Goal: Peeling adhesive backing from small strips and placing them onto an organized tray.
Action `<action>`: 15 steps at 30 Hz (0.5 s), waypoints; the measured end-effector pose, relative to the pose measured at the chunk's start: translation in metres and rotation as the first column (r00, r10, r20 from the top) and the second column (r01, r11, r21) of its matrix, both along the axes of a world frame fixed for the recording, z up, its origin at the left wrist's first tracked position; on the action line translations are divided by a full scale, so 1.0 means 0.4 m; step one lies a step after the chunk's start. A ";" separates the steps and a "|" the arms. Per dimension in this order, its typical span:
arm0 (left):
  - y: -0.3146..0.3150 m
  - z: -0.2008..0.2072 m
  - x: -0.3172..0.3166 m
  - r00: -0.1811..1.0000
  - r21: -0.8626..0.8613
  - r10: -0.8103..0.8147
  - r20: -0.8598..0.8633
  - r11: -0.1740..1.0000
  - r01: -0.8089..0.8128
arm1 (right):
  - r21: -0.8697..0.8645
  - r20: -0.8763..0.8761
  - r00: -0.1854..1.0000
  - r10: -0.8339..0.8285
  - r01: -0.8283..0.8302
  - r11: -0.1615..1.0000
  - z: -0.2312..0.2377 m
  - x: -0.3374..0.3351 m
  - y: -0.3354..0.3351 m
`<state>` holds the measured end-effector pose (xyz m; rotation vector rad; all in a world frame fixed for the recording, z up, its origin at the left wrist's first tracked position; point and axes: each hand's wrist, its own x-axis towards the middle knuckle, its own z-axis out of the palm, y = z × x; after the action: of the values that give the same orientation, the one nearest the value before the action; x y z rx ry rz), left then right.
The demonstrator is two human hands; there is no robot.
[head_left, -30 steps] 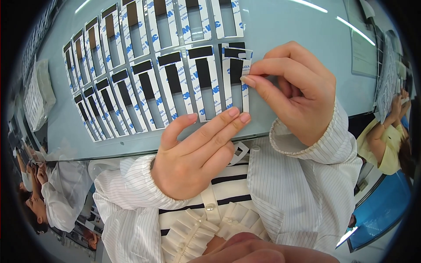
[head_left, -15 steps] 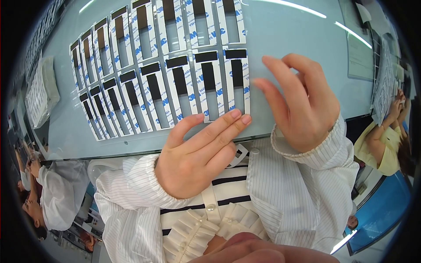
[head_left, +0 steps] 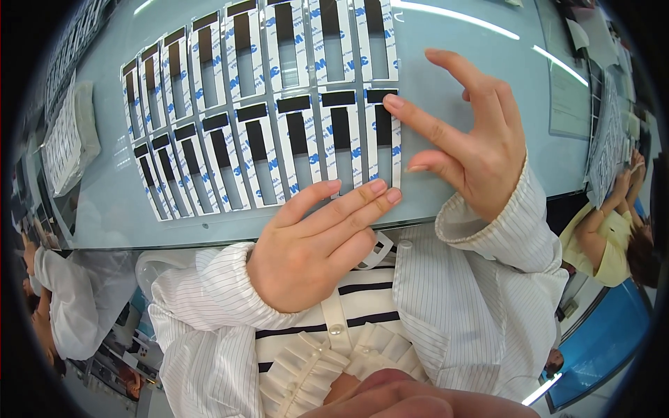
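On a glass-topped table lie two rows of white rectangular frames with blue print, each bearing a black T-shaped piece. My left hand [head_left: 317, 240] lies with its fingers stretched over the lower ends of the near row's right-hand frames. Its fingertips rest at the bottom of the last frame [head_left: 396, 150]. My right hand [head_left: 470, 136] is on the right of that frame, fingers apart. Its index fingertip reaches the right end of the frame's black crossbar [head_left: 376, 95]; whether it presses or hovers I cannot tell. The thumb stands away from the index finger, with nothing visible between them.
The glass table [head_left: 474, 76] extends beyond the rows, its near edge in front of me. A stack of sheets in clear plastic [head_left: 73, 143] sits at the left. More sheets [head_left: 608, 157] lie far right. People work on both sides, one in a yellow top [head_left: 592, 240].
My right hand has stretched its index finger left onto the last frame's black crossbar, and its thumb has dropped lower. My left hand stays almost still. The frames appear slightly further right in view.
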<state>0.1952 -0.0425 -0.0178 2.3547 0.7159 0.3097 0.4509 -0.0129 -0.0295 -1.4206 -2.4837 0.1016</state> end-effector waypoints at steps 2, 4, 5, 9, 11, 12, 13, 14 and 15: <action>0.001 -0.002 0.000 1.000 0.004 -0.003 0.006 1.000 0.003 | 0.052 0.013 0.998 0.056 -0.057 0.997 -0.005 0.010 0.008; 0.002 -0.003 -0.001 1.000 0.011 -0.003 0.010 1.000 0.003 | 0.091 0.071 0.995 0.070 -0.076 0.993 -0.008 0.008 0.003; 0.002 -0.004 -0.002 1.000 0.005 -0.006 0.014 1.000 0.006 | 0.127 0.129 0.989 0.078 -0.094 0.987 -0.008 0.007 0.002; 0.007 -0.004 -0.005 0.999 -0.010 -0.015 0.041 1.000 0.016 | 0.171 0.164 0.982 0.098 -0.126 0.977 -0.004 0.001 0.015; 0.012 -0.008 -0.003 0.998 -0.005 -0.016 0.058 1.000 0.016 | 0.116 0.151 0.973 0.175 -0.193 0.974 -0.008 -0.014 0.019; 0.014 -0.010 -0.002 0.997 -0.007 -0.018 0.072 1.000 0.019 | 0.125 0.157 0.972 0.172 -0.193 0.973 -0.007 -0.009 0.027; 0.013 -0.009 -0.001 0.997 0.006 -0.016 0.074 1.000 0.016 | 0.103 0.130 0.977 0.172 -0.186 0.977 -0.007 0.000 0.041; 0.012 -0.007 0.000 0.997 0.009 -0.015 0.079 1.000 0.014 | 0.082 0.104 0.980 0.170 -0.178 0.981 -0.007 0.006 0.054; 0.011 -0.005 0.001 0.996 0.013 -0.015 0.084 1.000 0.014 | 0.095 0.110 0.979 0.169 -0.180 0.979 -0.010 0.008 0.062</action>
<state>0.1956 -0.0379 -0.0197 2.3426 0.6585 0.4063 0.4542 0.0120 -0.0336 -1.1920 -2.6507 -0.0664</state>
